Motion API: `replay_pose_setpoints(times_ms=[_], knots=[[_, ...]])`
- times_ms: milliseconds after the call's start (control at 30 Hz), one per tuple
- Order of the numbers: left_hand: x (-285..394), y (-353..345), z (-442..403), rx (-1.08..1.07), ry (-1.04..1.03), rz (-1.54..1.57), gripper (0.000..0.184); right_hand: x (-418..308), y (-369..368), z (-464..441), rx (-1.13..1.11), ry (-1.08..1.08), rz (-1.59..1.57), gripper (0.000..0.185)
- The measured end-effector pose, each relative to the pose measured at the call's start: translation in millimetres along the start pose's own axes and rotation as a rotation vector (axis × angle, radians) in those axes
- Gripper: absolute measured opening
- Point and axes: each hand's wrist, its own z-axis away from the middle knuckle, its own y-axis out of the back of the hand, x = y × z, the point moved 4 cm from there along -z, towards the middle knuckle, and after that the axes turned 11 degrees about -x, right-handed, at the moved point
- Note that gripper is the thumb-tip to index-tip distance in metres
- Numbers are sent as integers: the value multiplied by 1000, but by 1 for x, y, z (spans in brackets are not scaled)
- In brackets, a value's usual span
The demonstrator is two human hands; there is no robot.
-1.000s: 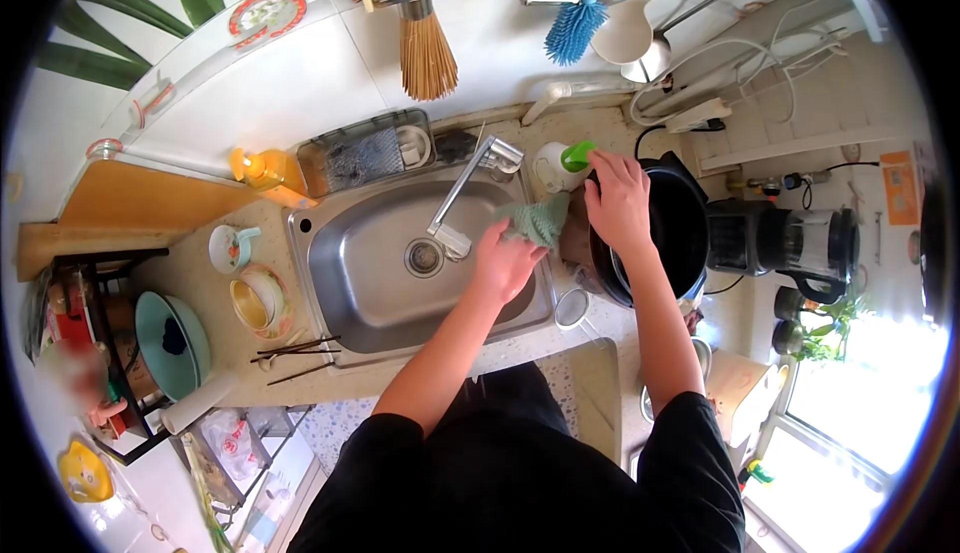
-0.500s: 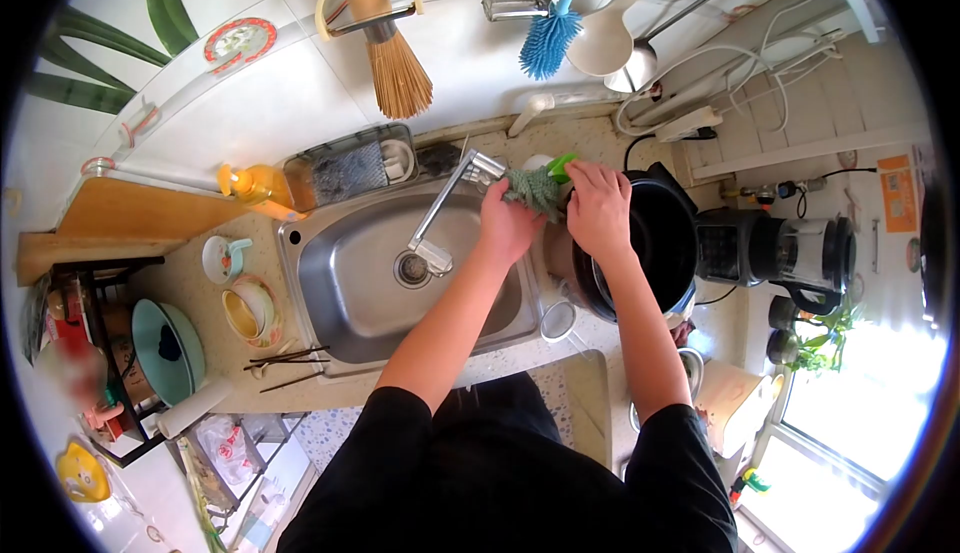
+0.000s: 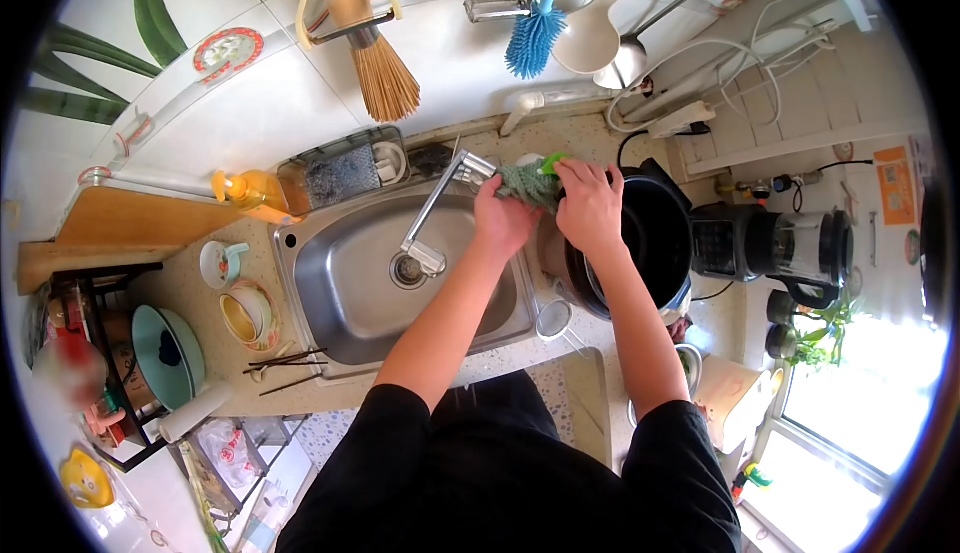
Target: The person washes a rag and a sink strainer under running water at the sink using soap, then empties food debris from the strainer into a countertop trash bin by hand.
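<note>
My left hand (image 3: 503, 218) is closed on a grey-green cloth (image 3: 530, 183) beside the tap (image 3: 437, 211), over the right rim of the sink (image 3: 522, 283). Close by on the right, my right hand (image 3: 590, 205) has its fingers curled around a bright green cap or nozzle (image 3: 552, 162) at the cloth's edge. The white bottle seen under that green part before is now hidden by the cloth and hands. A black pot (image 3: 655, 243) stands just right of my right hand.
Left of the sink are an orange soap bottle (image 3: 250, 193), a cup (image 3: 220, 264), stacked bowls (image 3: 248, 315) and chopsticks (image 3: 288, 361). A small strainer (image 3: 554, 320) lies right of it. A blender (image 3: 775, 245) stands far right. Brushes and ladles hang above.
My left hand has moved up with the cloth to the green part, and the two hands are now close together. The right hand has closed on the green part. The whole view has shifted slightly.
</note>
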Motion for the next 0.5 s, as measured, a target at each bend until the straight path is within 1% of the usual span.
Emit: replay_pose_setpoints(times_ms=[100,300,400,500], knots=[[-1,-1,1,-17,-1,38,55,1,-1,-1,12,3,15,37],[-1,-4,10,-54,-32,62,56,1,0,-2,6,-1,32,35],[-1,-6,19,-61,-54,137,50,1,1,-1,-6,-9,31,35],[-2,-13,37,-162,-51,148,48,1,0,-2,-19,-15,33,36]])
